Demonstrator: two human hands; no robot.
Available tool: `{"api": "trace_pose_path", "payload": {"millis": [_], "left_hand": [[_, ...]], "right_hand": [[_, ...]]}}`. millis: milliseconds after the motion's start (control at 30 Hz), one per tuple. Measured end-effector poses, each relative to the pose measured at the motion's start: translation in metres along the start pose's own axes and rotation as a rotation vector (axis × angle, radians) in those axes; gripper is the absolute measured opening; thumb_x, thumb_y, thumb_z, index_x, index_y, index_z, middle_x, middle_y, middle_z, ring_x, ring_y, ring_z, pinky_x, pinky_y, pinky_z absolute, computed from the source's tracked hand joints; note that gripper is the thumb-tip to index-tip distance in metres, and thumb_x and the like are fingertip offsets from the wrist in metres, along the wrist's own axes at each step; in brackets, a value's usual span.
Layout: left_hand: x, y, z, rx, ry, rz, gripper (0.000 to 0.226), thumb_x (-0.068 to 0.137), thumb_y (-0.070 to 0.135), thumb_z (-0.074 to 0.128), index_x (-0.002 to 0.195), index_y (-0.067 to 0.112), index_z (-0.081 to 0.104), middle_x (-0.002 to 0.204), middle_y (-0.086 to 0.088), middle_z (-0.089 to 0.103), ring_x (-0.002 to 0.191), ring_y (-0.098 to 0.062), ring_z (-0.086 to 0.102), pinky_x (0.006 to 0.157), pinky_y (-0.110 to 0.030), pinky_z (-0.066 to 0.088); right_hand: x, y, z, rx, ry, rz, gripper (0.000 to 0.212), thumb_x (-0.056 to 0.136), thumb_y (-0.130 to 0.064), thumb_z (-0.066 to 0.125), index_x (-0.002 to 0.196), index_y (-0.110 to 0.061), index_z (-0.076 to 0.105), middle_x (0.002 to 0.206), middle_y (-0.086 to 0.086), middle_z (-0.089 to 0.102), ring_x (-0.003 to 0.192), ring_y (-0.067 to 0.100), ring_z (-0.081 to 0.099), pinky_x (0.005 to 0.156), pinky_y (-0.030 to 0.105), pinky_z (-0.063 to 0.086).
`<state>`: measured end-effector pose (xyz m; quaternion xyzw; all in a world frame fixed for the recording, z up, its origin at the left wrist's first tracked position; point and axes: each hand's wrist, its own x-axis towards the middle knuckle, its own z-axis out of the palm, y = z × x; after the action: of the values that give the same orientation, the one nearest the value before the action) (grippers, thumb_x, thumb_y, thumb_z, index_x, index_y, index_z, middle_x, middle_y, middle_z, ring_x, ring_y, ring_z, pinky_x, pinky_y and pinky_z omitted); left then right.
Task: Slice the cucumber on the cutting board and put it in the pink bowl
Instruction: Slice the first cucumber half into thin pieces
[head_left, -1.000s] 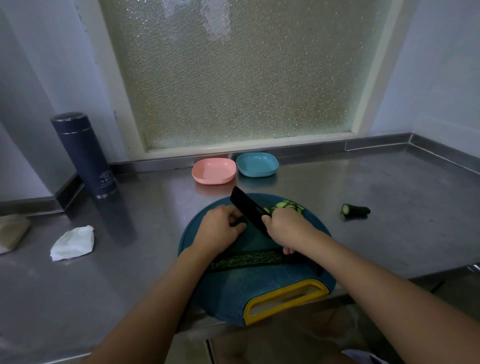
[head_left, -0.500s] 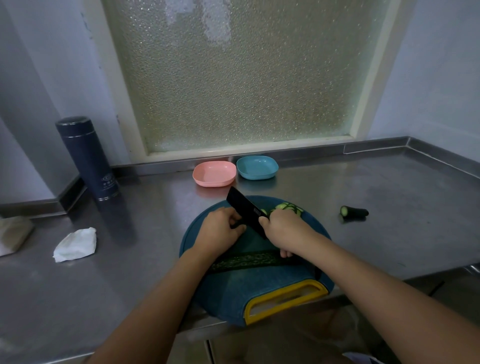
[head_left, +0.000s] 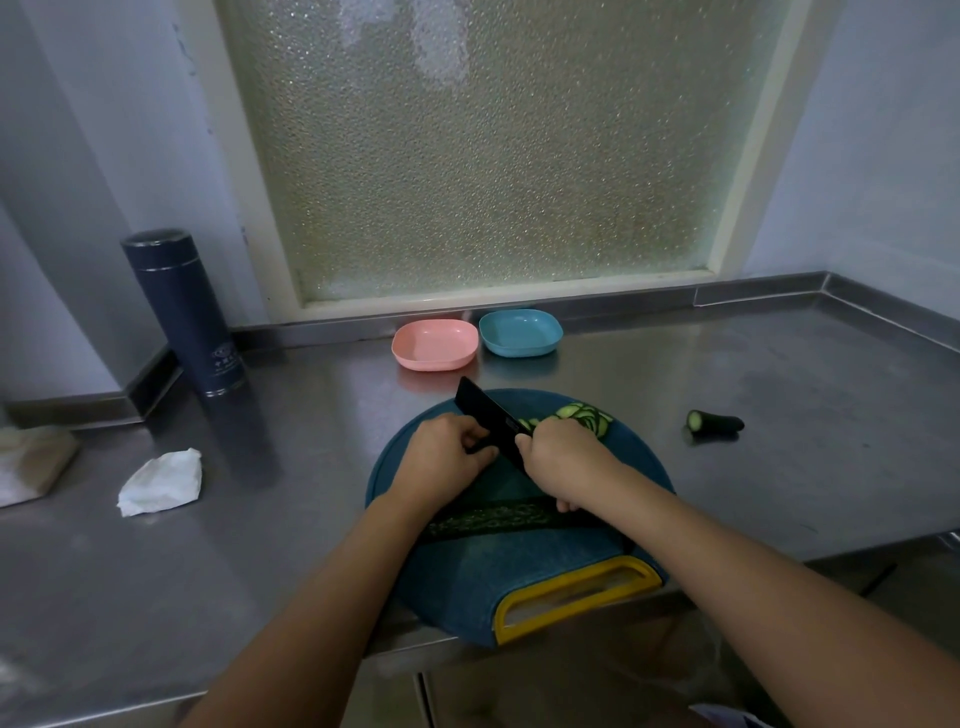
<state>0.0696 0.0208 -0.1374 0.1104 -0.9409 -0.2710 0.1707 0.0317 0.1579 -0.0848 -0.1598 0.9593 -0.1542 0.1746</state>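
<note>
Head view: the teal cutting board (head_left: 545, 566) lies on the steel surface (head_left: 779, 374) with its yellow handle (head_left: 502, 623) at the near edge, overhanging slightly. Beyond the board's far rim sit two shallow bowls side by side. The pink bowl (head_left: 435, 345) is directly behind the board and shows only its bare pink floor. The blue bowl (head_left: 521, 333), just right of it, shows the same.

On the board's far right part lies a small heap of pale green cucumber slices (head_left: 587, 415). The right grip (head_left: 566, 462) is clenched around the handle of a black knife (head_left: 492, 422) — the handle itself is hidden, and the blade slants away toward the pink bowl. The left grip (head_left: 441, 462) sits just left of the blade, fingers curled over a dark stub of cucumber (head_left: 475, 446) that is mostly covered. The slices lie just beyond the right grip's knuckles.

A dark speckled strip (head_left: 493, 519) crosses the middle of the board between the forearms; what it is cannot be told.

Right of the board, apart from it, a cut cucumber end (head_left: 714, 422) rests on the surface. Left of the board lie a crumpled white tissue (head_left: 161, 483) and, farther back, an upright navy flask (head_left: 182, 312).
</note>
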Motion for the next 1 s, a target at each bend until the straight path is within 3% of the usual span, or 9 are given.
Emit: {"api": "trace_pose_path", "payload": {"millis": [100, 167, 233, 300, 367, 433, 567, 1000], "left_hand": [[-0.001, -0.001, -0.002, -0.005, -0.004, 0.022, 0.028, 0.084, 0.028, 0.066, 0.11, 0.018, 0.067, 0.1, -0.001, 0.065, 0.08, -0.006, 0.054, 0.073, -0.018, 0.042], [-0.001, 0.0, -0.002, -0.011, 0.006, 0.023, 0.028, 0.084, 0.026, 0.065, 0.111, 0.017, 0.067, 0.099, 0.0, 0.066, 0.078, -0.004, 0.051, 0.071, -0.016, 0.039], [-0.001, 0.001, -0.001, -0.021, 0.027, 0.01, 0.026, 0.084, 0.024, 0.065, 0.108, 0.016, 0.068, 0.097, 0.0, 0.067, 0.078, -0.005, 0.052, 0.072, -0.018, 0.041], [-0.002, 0.001, 0.0, -0.018, 0.036, 0.004, 0.025, 0.084, 0.024, 0.065, 0.107, 0.016, 0.068, 0.095, -0.001, 0.067, 0.079, -0.006, 0.053, 0.072, -0.02, 0.043], [-0.002, 0.001, 0.0, -0.006, 0.034, 0.017, 0.024, 0.084, 0.024, 0.065, 0.106, 0.016, 0.068, 0.095, 0.0, 0.067, 0.079, -0.006, 0.053, 0.071, -0.02, 0.043], [-0.002, 0.001, 0.0, -0.003, 0.037, 0.022, 0.023, 0.084, 0.024, 0.065, 0.105, 0.016, 0.068, 0.094, -0.001, 0.067, 0.078, -0.006, 0.054, 0.07, -0.02, 0.042], [-0.001, 0.002, 0.001, 0.003, 0.037, 0.001, 0.023, 0.084, 0.024, 0.064, 0.105, 0.018, 0.067, 0.095, -0.002, 0.066, 0.083, -0.013, 0.058, 0.074, -0.027, 0.047], [0.0, 0.003, 0.001, -0.012, 0.046, -0.027, 0.017, 0.084, 0.023, 0.065, 0.098, 0.014, 0.067, 0.09, -0.001, 0.066, 0.081, -0.013, 0.058, 0.074, -0.028, 0.048]], "right_hand": [[-0.003, 0.006, -0.001, 0.079, 0.01, -0.074, 0.032, 0.102, -0.021, 0.034, 0.111, 0.001, 0.056, 0.076, 0.014, 0.059, 0.065, 0.023, 0.062, 0.057, 0.031, 0.052], [-0.002, 0.009, 0.0, 0.079, 0.02, -0.111, 0.038, 0.102, -0.024, 0.032, 0.107, 0.003, 0.057, 0.069, 0.01, 0.054, 0.052, 0.018, 0.052, 0.049, 0.027, 0.045], [-0.001, 0.007, 0.0, 0.025, -0.003, -0.049, 0.037, 0.102, -0.024, 0.032, 0.108, 0.002, 0.056, 0.06, 0.009, 0.055, 0.049, 0.018, 0.053, 0.057, 0.032, 0.053], [-0.001, 0.003, -0.002, -0.018, -0.018, -0.015, 0.032, 0.102, -0.021, 0.034, 0.113, 0.001, 0.055, 0.062, 0.012, 0.06, 0.055, 0.021, 0.061, 0.071, 0.035, 0.058], [0.0, -0.001, -0.003, -0.031, -0.022, -0.008, 0.031, 0.102, -0.019, 0.036, 0.12, -0.001, 0.053, 0.071, 0.014, 0.066, 0.064, 0.024, 0.067, 0.074, 0.036, 0.058], [0.003, -0.003, -0.005, -0.05, -0.032, -0.006, 0.032, 0.102, -0.019, 0.036, 0.123, 0.0, 0.051, 0.072, 0.015, 0.066, 0.061, 0.024, 0.067, 0.07, 0.035, 0.059], [0.011, -0.002, -0.007, 0.011, -0.036, -0.002, 0.045, 0.102, -0.03, 0.03, 0.116, 0.005, 0.054, 0.055, 0.015, 0.058, 0.04, 0.021, 0.055, 0.043, 0.026, 0.047], [0.008, 0.002, -0.008, 0.054, -0.054, -0.028, 0.05, 0.103, -0.035, 0.028, 0.113, 0.005, 0.056, 0.055, 0.016, 0.058, 0.037, 0.019, 0.053, 0.04, 0.023, 0.044]]}}
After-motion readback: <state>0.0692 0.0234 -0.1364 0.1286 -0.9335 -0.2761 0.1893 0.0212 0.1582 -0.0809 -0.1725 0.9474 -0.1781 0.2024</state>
